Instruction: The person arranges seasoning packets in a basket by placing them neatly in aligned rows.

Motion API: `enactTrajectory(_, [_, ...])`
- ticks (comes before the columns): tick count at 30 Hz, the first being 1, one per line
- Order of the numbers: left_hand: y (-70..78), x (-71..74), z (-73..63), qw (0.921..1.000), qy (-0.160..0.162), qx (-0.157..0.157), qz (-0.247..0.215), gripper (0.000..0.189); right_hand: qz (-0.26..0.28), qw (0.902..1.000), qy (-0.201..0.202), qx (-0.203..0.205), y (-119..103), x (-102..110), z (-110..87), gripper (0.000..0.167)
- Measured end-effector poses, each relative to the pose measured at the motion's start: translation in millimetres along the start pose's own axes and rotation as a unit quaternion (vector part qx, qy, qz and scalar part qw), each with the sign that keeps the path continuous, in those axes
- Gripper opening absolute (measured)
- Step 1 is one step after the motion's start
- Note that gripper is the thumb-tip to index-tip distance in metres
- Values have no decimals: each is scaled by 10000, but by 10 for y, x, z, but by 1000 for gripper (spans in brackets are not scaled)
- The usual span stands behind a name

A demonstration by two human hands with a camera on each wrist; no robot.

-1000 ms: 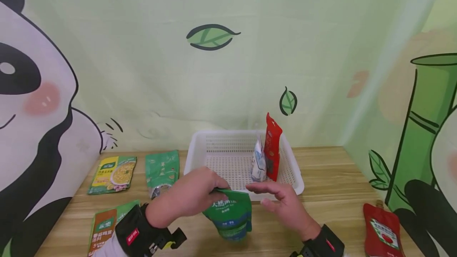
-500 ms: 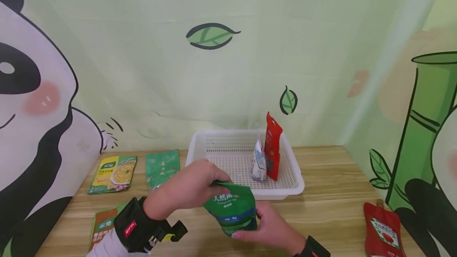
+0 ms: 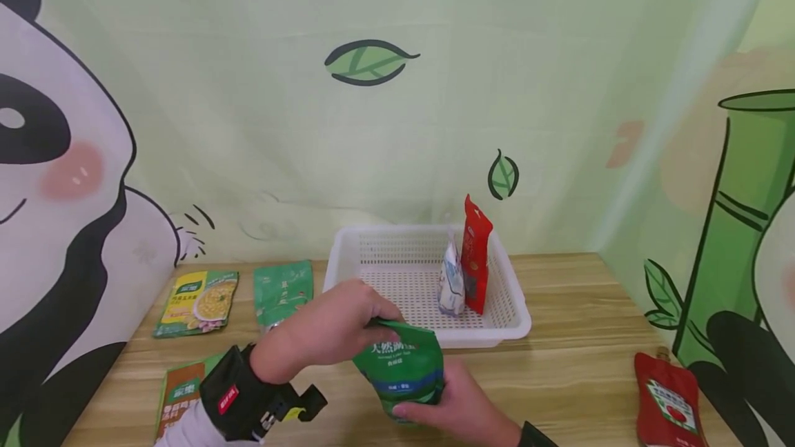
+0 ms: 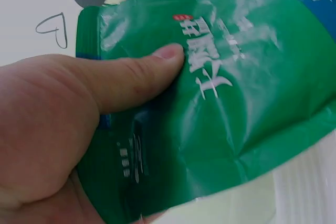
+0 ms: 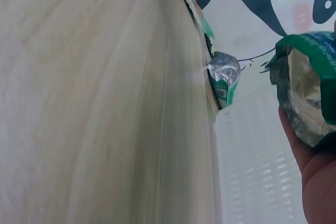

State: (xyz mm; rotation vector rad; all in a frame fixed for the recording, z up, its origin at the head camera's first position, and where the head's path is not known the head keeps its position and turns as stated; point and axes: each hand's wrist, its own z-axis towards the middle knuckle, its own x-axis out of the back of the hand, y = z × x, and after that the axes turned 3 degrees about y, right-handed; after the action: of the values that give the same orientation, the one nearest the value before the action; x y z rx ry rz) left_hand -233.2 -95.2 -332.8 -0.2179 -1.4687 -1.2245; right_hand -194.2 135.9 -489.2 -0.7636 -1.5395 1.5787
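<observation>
A green stand-up pouch (image 3: 400,371) with white lettering and a blue band is held up in front of the white basket (image 3: 332,274). My left hand (image 3: 338,323) pinches its top left corner, thumb lying flat across the printed front (image 4: 226,93) in the left wrist view. Low on the pouch's right side, my right hand (image 3: 459,405) grips it with the thumb over the front and the fingers hidden behind. The right wrist view shows the pouch's silvery bottom (image 5: 304,95) above that palm.
Inside the basket's right half stand a red packet (image 3: 476,254) and a white-blue packet (image 3: 451,278). Left on the table lie a yellow packet (image 3: 195,302), a green packet (image 3: 283,288) and a brown-green packet (image 3: 180,395). A red spouted pouch (image 3: 669,399) lies far right.
My right hand has come in from beside the pouch and taken hold of its lower right side. The pouch's bottom has shifted slightly; my left hand keeps its pinch.
</observation>
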Motion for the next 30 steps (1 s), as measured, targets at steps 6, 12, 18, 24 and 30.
enactTrajectory(6, [-34, -59, 0, 9941, 488, -335, 906, 8, -179, 9982, 484, -307, -16, -48, 5, 54])
enactTrajectory(12, [7, -192, 7, 9716, 1726, 66, 1616, 22, -747, 9910, 1100, -157, -54, -72, 41, 54])
enactTrajectory(18, [81, -375, 10, 9200, 3446, 235, 1853, 40, -840, 9838, 1563, 251, -98, -105, 94, 52])
enactTrajectory(24, [136, -585, -21, 8496, 4857, -51, 2053, 52, -794, 9771, 1872, 619, -105, -130, 137, 49])
enactTrajectory(30, [244, -759, -36, 8252, 5084, -214, 2451, 33, -584, 9761, 2044, 454, -165, -146, 175, 44])
